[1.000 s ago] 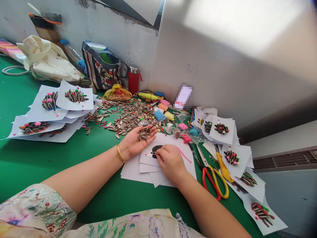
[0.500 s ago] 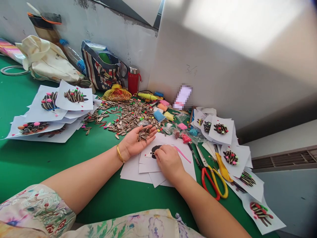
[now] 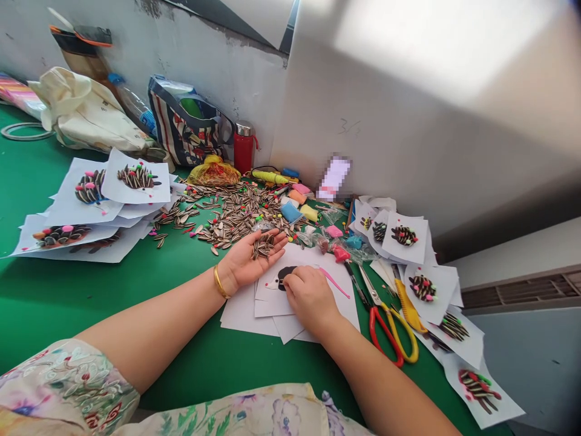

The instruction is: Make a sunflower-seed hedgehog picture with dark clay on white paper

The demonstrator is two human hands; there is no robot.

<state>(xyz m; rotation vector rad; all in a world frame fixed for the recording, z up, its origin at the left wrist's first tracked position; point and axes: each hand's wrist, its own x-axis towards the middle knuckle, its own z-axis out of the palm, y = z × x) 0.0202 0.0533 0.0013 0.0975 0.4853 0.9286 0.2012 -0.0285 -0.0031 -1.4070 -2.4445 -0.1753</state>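
Observation:
My left hand [image 3: 241, 265] lies palm up with a small heap of striped sunflower seeds [image 3: 262, 247] in it, fingers stretched towards the right. Just below it, my right hand [image 3: 314, 298] is pinched over a mouse-like figure with a black body [image 3: 284, 276] on white paper [image 3: 267, 307]. The figure has a pale pointed face with a red nose and a pink tail [image 3: 334, 282]. What my right fingertips hold, if anything, is hidden behind the hand.
Loose seeds [image 3: 240, 209] spread behind my hands, beside colored clay packets [image 3: 290, 212]. Scissors [image 3: 385, 321] and a yellow cutter [image 3: 408, 307] lie at right. Seed-figure cards are stacked left [image 3: 91, 209] and right [image 3: 433, 290]. A red flask [image 3: 244, 148] and bags [image 3: 186, 124] stand behind.

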